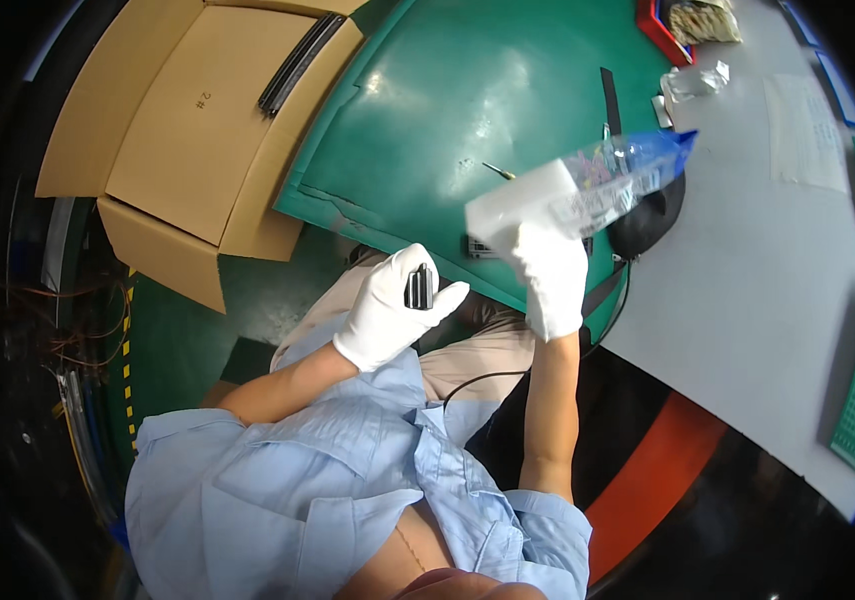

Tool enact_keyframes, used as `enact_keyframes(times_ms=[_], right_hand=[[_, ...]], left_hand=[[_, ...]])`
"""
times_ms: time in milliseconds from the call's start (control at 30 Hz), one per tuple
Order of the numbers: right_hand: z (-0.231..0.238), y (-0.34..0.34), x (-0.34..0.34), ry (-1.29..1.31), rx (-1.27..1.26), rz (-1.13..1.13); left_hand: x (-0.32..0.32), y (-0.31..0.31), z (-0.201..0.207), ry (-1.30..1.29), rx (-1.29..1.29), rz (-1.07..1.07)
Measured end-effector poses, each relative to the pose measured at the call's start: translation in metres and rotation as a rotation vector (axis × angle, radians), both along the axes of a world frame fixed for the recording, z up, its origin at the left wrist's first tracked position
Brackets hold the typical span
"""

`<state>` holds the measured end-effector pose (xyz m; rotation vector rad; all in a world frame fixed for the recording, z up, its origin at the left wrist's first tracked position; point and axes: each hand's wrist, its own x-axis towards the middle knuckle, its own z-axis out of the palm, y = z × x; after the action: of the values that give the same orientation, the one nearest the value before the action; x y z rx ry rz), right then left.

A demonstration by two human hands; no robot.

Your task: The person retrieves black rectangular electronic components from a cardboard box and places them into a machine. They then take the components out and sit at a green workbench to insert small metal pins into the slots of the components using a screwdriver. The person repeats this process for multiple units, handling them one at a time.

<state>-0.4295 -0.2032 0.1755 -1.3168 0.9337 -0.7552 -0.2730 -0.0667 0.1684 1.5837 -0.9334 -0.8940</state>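
My left hand [387, 312], in a white glove, is closed around a dark ribbed piece [418, 287], whose end faces up above the curled fingers. The rest of that piece is hidden in the hand. My right hand [553, 275], also gloved in white, grips a clear plastic package [619, 180] over the table's near edge. A blue end points to the far right on this package, and a white, block-like part [522, 203] is at its left. What is inside cannot be made out clearly.
A large open carton [182, 120] stands left, with dark strips [299, 62] along its right side. A green mat [397, 150] covers the table, bearing a thin screwdriver-like tool [497, 171]. Right are a black rounded object [647, 225], a crumpled clear bag [699, 82] and a red bin [659, 30].
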Motion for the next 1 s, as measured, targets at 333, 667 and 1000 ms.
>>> enact_keyframes(times_ms=[333,667,1000], right_hand=[[0.026,0.06,-0.005,0.422,-0.495,0.237],[0.001,0.059,-0.017,0.379,-0.555,0.068],[-0.003,0.058,-0.019,0.334,-0.56,0.088]], left_hand=[[-0.014,0.009,-0.023,-0.059,-0.174,-0.161],[-0.014,0.003,-0.029,-0.141,-0.361,-0.139],[-0.009,0.012,-0.015,-0.013,-0.072,-0.191]])
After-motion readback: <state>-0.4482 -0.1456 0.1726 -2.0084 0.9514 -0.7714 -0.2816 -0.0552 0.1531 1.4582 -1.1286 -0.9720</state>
